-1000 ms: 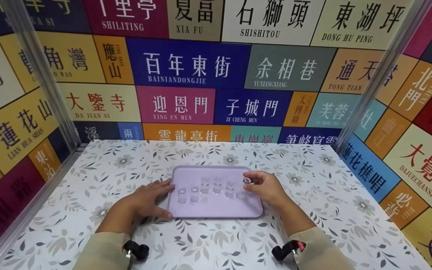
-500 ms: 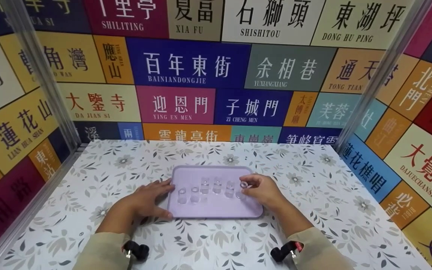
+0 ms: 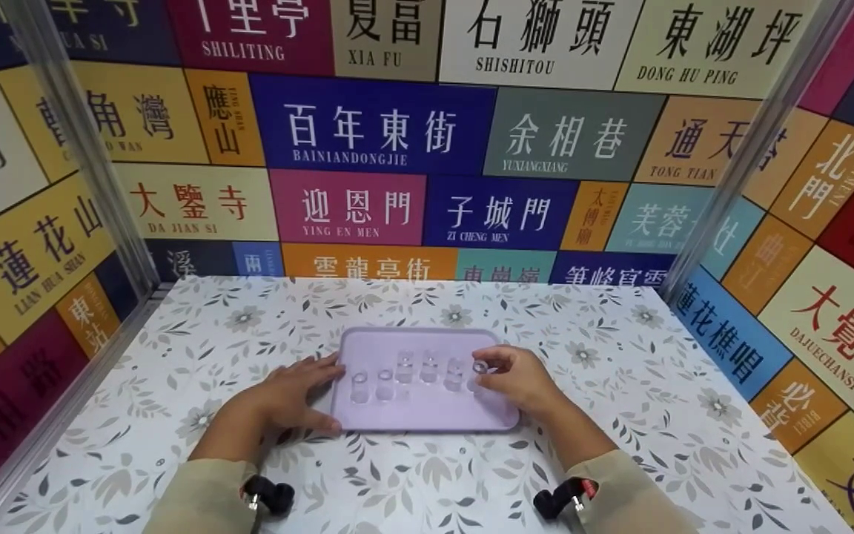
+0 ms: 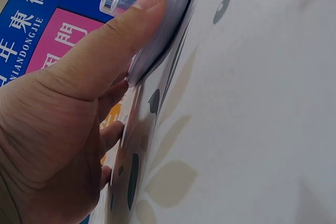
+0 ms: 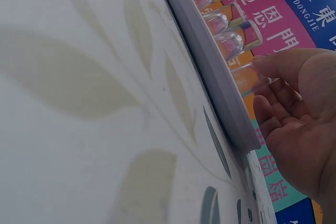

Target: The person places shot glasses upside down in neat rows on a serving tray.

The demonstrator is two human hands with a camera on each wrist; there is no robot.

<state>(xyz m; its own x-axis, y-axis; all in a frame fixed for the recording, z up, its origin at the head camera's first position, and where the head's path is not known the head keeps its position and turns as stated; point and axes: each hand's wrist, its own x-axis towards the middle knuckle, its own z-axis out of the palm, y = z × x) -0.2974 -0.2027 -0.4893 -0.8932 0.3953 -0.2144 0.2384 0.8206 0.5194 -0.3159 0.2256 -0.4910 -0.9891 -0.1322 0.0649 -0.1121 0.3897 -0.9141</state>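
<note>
A lilac tray (image 3: 427, 420) lies on the table with several small clear glasses upright on it. Two glasses, a left one (image 3: 359, 389) and its neighbour (image 3: 385, 387), stand toward the tray's left; others (image 3: 429, 368) are grouped around the middle. At the right end, my right hand (image 3: 529, 380) pinches one small clear glass (image 5: 245, 80) between thumb and fingers, upright beside the rightmost standing glass (image 3: 454, 376). My left hand (image 3: 286, 398) rests with spread fingers along the tray's left edge, its thumb by the near left corner. Part of the held glass is hidden behind my fingers.
The table (image 3: 397, 489) wears a white cover with grey leaves and flowers. Panels with colourful street-name signs (image 3: 375, 119) enclose it at the back and sides, with clear corner posts (image 3: 731, 156). Each sleeve carries a black wrist mount (image 3: 273, 495).
My right hand has moved slightly left and lowered the pinched glass toward the tray, alongside the row of glasses. The left hand and the tray have stayed put.
</note>
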